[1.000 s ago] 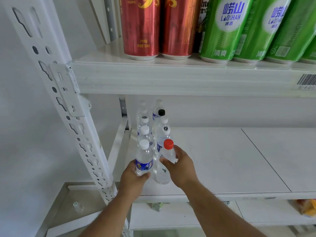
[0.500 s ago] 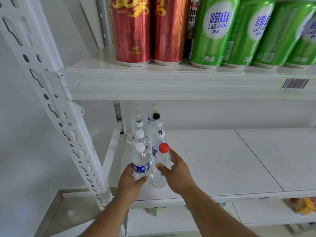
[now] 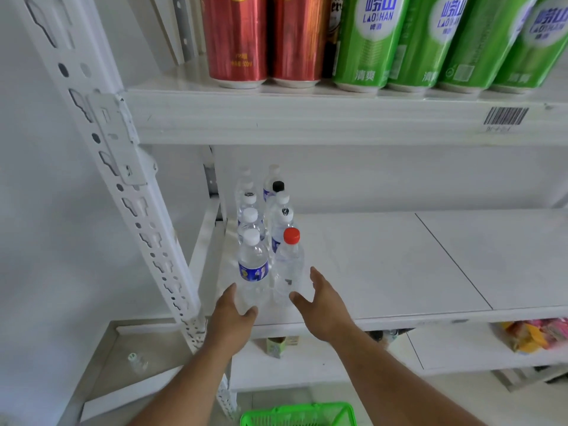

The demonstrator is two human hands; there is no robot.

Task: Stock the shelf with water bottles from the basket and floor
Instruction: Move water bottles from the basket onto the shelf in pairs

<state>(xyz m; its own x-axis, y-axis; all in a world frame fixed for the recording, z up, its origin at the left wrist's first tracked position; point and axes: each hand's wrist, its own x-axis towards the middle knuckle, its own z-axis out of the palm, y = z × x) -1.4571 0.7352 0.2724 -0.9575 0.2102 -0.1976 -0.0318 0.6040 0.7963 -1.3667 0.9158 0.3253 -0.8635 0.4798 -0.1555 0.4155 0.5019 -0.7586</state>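
Your left hand (image 3: 232, 313) is spread, fingers curved loosely round the base of the white-cap bottle (image 3: 253, 272) w/ the blue label; can't tell if skin touches plastic. Your right hand (image 3: 321, 305) is spread too, palm facing the red-cap bottle (image 3: 289, 265), fingers apart from it, gripping nothing. Both bottles stand upright side by side at the front-left of the middle shelf (image 3: 384, 265), just beside each other. Behind them two rows of water bottles (image 3: 250, 216) run back toward the rear wall, one w/ a black cap (image 3: 278, 186). The perforated white upright (image 3: 123, 179) stands left of them. On the shelf above: red cans (image 3: 261, 41), then green cans (image 3: 430, 41) to the right, and a barcode label (image 3: 505, 116) on the shelf edge. Green basket (image 3: 298, 415) sits below, at the bottom edge of view.
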